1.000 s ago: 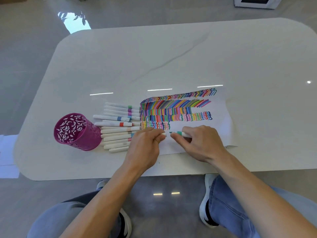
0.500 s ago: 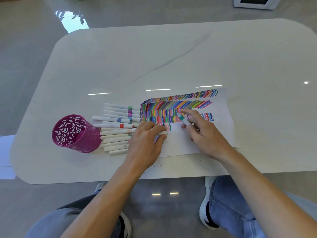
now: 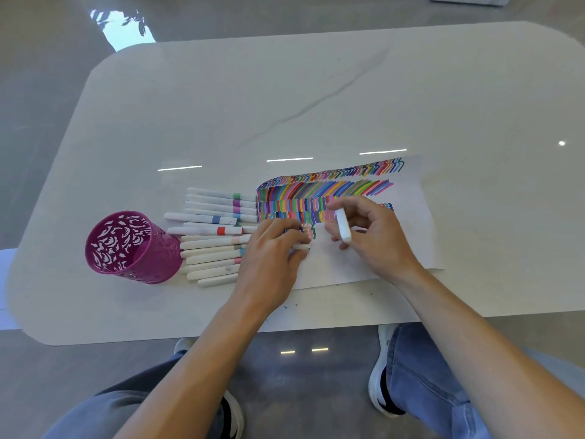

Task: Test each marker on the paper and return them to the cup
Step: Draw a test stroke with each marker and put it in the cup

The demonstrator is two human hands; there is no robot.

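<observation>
Head view, right hand (image 3: 370, 239): fingers curled, pinching a white marker (image 3: 343, 225) between thumb and fingertips; its tip cannot be made out.
Marker position: over the paper (image 3: 408, 242), just right of a green zigzag (image 3: 313, 231).
Left hand (image 3: 272, 251): fingers curled, thumb and forefinger pinching a small white cap (image 3: 300, 247); the hand rests at the paper's left edge.
Paper: flat on the counter (image 3: 316, 90), upper part filled with rows of coloured strokes.
Loose markers (image 3: 215, 239): white barrels lying side by side between cup and paper.
Cup (image 3: 158, 261): magenta, pierced pattern, on the counter just left of the loose markers.
</observation>
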